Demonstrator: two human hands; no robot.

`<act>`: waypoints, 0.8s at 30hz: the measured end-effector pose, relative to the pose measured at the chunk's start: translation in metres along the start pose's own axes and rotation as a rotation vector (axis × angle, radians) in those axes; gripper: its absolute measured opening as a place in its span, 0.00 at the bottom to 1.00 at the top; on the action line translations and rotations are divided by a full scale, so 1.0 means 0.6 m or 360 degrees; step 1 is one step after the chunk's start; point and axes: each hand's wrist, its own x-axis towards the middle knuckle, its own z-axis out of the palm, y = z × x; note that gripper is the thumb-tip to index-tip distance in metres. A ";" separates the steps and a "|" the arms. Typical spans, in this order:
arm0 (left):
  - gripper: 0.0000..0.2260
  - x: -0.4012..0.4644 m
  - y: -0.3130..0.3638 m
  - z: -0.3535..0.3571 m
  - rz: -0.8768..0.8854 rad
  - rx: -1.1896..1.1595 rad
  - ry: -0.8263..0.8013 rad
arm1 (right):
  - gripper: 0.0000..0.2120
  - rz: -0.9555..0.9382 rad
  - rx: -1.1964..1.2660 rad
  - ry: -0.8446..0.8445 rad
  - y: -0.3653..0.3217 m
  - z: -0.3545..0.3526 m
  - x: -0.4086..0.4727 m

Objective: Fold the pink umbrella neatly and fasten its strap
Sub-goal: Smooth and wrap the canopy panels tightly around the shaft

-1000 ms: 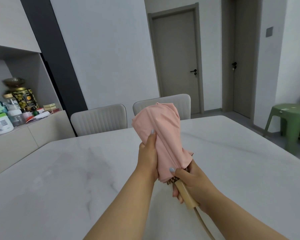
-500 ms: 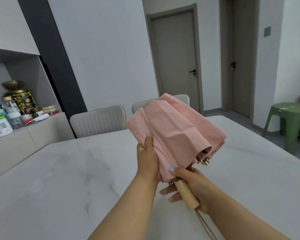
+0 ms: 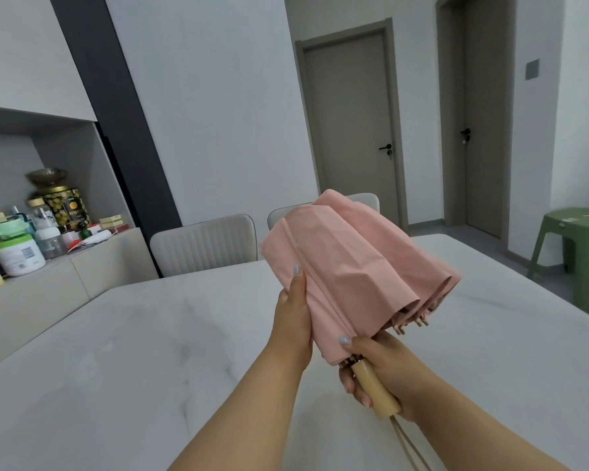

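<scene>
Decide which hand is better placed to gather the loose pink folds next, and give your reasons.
Probably the left hand: it already lies along the pink umbrella canopy beside the flared folds. The right hand is busy holding the wooden handle, steadying it.

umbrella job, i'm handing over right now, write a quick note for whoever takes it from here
Left hand: grips the pink umbrella along its left side, thumb up on the cloth.
Right hand: holds the wooden handle, thumb pinching the cloth's lower edge.
Umbrella: collapsed and held above the table, but the canopy is loose, its right-hand panels billowing, rib tips showing.
Done: collapsed only.
Left: gather and wrap the panels neatly, then fasten the strap, which is not in view. A cord hangs from the handle.
</scene>
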 end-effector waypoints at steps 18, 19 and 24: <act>0.30 0.064 0.229 0.002 0.0705 0.1816 0.0268 | 0.10 0.0058 -0.0138 0.0121 0.005 -0.004 0.006; 0.29 0.064 0.230 0.005 0.0676 0.1850 0.0249 | 0.10 0.0059 -0.0139 0.0120 0.005 -0.004 0.006; 0.28 0.070 0.236 0.008 0.0342 0.1499 0.0057 | 0.09 0.0086 -0.0103 0.0105 0.006 -0.004 0.008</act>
